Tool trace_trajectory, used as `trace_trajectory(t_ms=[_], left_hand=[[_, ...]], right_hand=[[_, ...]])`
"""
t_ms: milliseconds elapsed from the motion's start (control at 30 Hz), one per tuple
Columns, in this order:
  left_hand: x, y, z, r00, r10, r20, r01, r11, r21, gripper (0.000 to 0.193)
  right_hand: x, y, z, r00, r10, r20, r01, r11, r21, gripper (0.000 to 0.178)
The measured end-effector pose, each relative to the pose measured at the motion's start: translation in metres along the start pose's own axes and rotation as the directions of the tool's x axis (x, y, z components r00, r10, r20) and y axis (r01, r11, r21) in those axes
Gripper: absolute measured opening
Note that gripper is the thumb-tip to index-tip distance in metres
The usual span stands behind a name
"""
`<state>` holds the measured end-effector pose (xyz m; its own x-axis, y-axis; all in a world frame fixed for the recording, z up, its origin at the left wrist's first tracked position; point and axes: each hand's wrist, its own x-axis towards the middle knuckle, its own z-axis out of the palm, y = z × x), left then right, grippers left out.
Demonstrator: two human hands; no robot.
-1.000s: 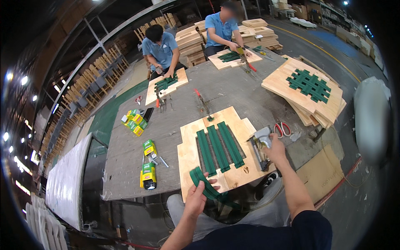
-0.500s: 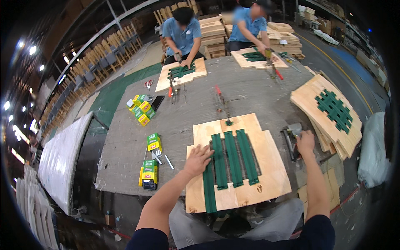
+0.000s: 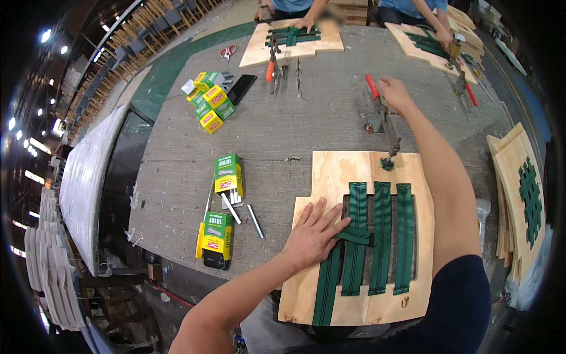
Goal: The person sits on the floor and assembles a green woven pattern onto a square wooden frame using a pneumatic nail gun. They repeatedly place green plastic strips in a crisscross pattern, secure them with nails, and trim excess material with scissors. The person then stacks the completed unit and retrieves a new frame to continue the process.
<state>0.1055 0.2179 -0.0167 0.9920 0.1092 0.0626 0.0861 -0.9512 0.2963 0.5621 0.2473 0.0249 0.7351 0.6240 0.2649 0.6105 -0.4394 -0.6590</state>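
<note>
A pale wooden panel (image 3: 303,221) with stepped corners lies before me on the table. Dark green webbing straps (image 3: 382,242) run side by side over its cut-out; the leftmost trails down to the near edge. My left hand (image 3: 312,236) lies on the panel, fingers outstretched, fingertips at a short strap end (image 3: 355,236) that crosses the others. My right hand (image 3: 395,94) is at the far side, right beside the red handle (image 3: 372,87) of a toggle clamp (image 3: 390,131). Its fingers are partly hidden, so their grip is unclear. The clamp's tip stands over the panel's far edge.
Left of the panel are green-and-yellow staple boxes (image 3: 229,173), loose staple strips (image 3: 256,221), a phone (image 3: 241,89) and scissors (image 3: 227,54). Two people work on similar panels (image 3: 327,42) across the table. Stacked panels (image 3: 512,194) with woven green webbing stand at the right.
My right hand has left the black staple gun at the right and reached forward to the clamp handle. A short strap end now lies crosswise by my left fingertips. The view has shifted.
</note>
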Motion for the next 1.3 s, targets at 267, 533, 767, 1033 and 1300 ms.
trace_trajectory(t_ms=[267, 533, 767, 1033, 1300], left_hand=[[0.002, -0.005, 0.0, 0.999, -0.031, 0.023, 0.032, 0.997, -0.065, 0.069], [-0.003, -0.004, 0.0, 0.999, -0.031, -0.042, 0.031, 0.999, -0.013, 0.067], [-0.005, 0.008, 0.002, 0.986, 0.005, -0.164, -0.005, 1.0, -0.001, 0.054], [-0.009, 0.024, 0.004, 0.972, -0.154, -0.176, 0.139, 0.986, -0.093, 0.039], [-0.098, 0.18, 0.007, 0.953, -0.11, 0.282, 0.257, -0.193, -0.947, 0.04]], right_hand=[[0.054, -0.023, 0.055, 0.92, 0.244, 0.307, -0.306, 0.936, 0.174, 0.045], [0.032, -0.084, -0.033, 0.967, -0.049, 0.249, -0.064, 0.902, 0.427, 0.047], [-0.133, -0.059, -0.123, 0.982, -0.172, 0.082, 0.15, 0.964, 0.22, 0.056], [-0.483, 0.022, -0.222, 0.931, 0.327, -0.164, -0.358, 0.906, -0.224, 0.035], [-0.559, 0.069, -0.217, 0.688, 0.726, 0.0, -0.703, 0.666, 0.25, 0.053]])
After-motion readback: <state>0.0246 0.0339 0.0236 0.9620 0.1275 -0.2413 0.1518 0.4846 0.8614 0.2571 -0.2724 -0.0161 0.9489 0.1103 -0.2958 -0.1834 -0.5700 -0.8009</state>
